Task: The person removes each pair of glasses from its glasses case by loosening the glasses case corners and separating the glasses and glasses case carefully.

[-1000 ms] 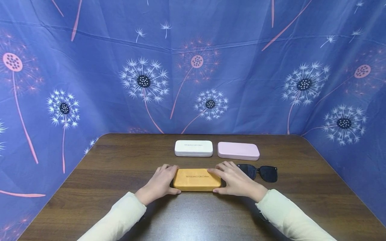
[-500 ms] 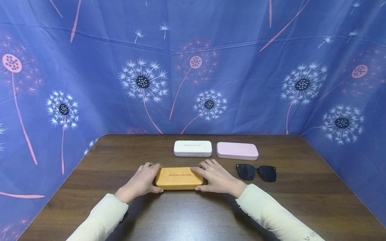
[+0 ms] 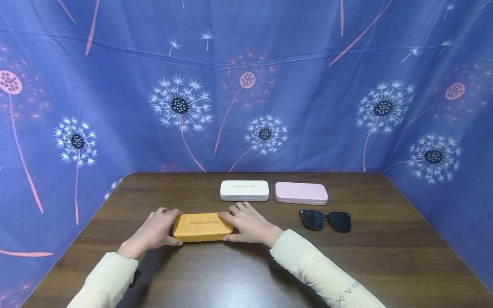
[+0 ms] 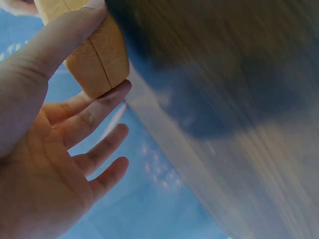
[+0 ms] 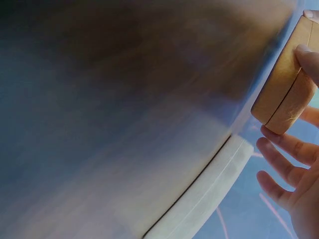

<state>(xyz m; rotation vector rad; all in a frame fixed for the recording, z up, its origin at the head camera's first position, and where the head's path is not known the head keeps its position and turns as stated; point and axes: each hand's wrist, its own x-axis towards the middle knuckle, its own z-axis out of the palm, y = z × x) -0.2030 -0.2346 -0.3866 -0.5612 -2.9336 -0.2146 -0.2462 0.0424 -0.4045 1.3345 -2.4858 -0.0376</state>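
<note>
A yellow-orange glasses case [image 3: 202, 229] with dark lettering on its lid lies level between my two hands. At its left end, my left hand [image 3: 154, 227] grips it, thumb on the near side and fingers at the far side. My right hand [image 3: 250, 224] holds the opposite end the same way. In the left wrist view the case's end [image 4: 97, 62] shows a closed lid seam, thumb across it and the lower fingers free. The right wrist view shows the same closed seam along the case [image 5: 281, 92], beside the right thumb and fingertips.
Behind the hands stand a white glasses case [image 3: 244, 191] with lettering and a pink glasses case [image 3: 301, 193], side by side. Black sunglasses [image 3: 325, 220] lie unfolded to the right. Blue dandelion-print cloth [image 3: 308, 85] hangs behind and beside the wooden table [image 3: 369, 265].
Both hands have moved the orange case steadily left across the table, away from the sunglasses. Their grip at its two ends stays the same. The other cases and sunglasses stay put.
</note>
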